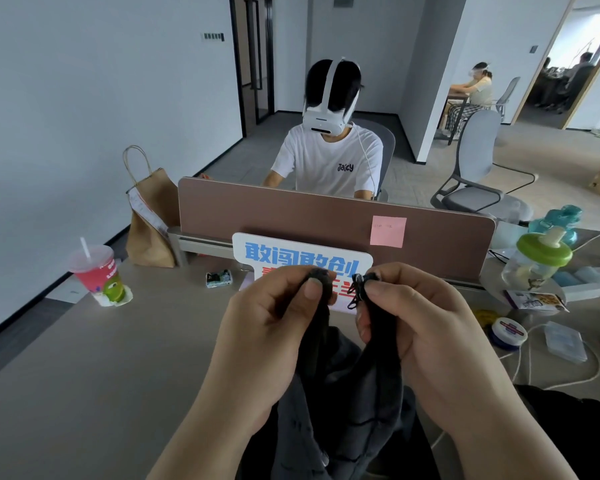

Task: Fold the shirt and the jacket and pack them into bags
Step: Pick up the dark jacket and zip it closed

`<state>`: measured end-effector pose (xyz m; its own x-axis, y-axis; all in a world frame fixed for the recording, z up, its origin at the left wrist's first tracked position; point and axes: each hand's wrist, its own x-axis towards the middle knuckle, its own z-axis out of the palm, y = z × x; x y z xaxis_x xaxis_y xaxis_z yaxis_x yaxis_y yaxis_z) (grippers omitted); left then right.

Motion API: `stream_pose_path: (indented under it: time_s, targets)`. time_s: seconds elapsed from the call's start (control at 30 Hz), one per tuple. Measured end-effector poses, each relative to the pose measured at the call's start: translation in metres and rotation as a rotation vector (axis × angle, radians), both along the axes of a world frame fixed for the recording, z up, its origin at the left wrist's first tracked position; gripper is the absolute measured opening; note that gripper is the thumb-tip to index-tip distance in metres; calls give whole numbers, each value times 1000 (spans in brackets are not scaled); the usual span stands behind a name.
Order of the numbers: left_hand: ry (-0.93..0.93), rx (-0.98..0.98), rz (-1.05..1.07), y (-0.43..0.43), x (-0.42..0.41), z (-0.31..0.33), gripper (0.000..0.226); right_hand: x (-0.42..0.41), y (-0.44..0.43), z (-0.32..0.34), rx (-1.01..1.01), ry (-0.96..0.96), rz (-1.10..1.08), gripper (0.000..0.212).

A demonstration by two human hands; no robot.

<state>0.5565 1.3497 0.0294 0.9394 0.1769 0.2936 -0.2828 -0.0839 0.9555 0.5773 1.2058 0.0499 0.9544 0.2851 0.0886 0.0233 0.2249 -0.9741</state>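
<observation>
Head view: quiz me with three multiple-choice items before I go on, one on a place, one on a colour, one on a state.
1. Where is the bag?
A) at the far left of the desk, beside the divider
B) on a chair
C) on the floor

2. What colour is the note on the divider?
A) yellow
B) pink
C) green

3. The left hand and right hand are:
A) flat on the desk
B) both pinching the dark garment
C) both empty

Key:
1 A, the bag stands at the divider's left end.
2 B, a pink square sticks to the panel.
3 B, each hand's thumb and fingers grip a raised edge of the cloth.
</observation>
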Motion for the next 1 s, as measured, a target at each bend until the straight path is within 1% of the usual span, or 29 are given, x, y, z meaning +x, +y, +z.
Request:
stream_pose_path:
  time_s: [0.03, 0.1, 0.17, 0.23, 0.3, 0.43, 0.57, 0.67, 0.8, 0.87, 0.93, 0.97, 1.0]
  targets:
    - [-36, 61, 35, 1, 1, -3, 14, 0, 0, 0, -12, 4, 7, 14]
    - [-104, 199, 113, 2, 3, -5, 19, 0, -2, -2, -18, 26, 22, 15]
    - [-141, 243, 138, 2, 2, -6, 22, 0, -3, -3, -3, 52, 38, 14]
    - [-133, 219, 126, 1, 1, -7, 19, 0, -3, -5, 14, 61, 60, 9]
    - [-99, 147, 101, 1, 1, -8, 15, 0, -3, -8, 49, 43, 58, 3]
    - [-48, 90, 76, 1, 2, -8, 15, 4, -2, -19, 132, -35, 88, 22]
    - [-41, 80, 78, 1, 2, -6, 25, 10, -1, -26, 185, -54, 73, 20]
    - [-56, 93, 86, 0, 1, -3, 27, 13, 0, -29, 190, -118, 40, 36]
    - [-79, 151, 112, -2, 1, -1, 31, 15, -1, -30, 136, -173, -54, 43]
    - [-92, 194, 130, -3, 1, 0, 28, 16, 0, -31, 85, -190, -101, 38]
    - [-104, 230, 143, -4, 2, 0, 25, 15, -1, -30, 14, -213, -155, 19]
    - [-118, 245, 149, -4, 2, -1, 23, 15, -1, -30, -33, -232, -186, 14]
    - [-132, 256, 154, -3, 3, -1, 19, 15, -1, -29, -82, -257, -215, 16]
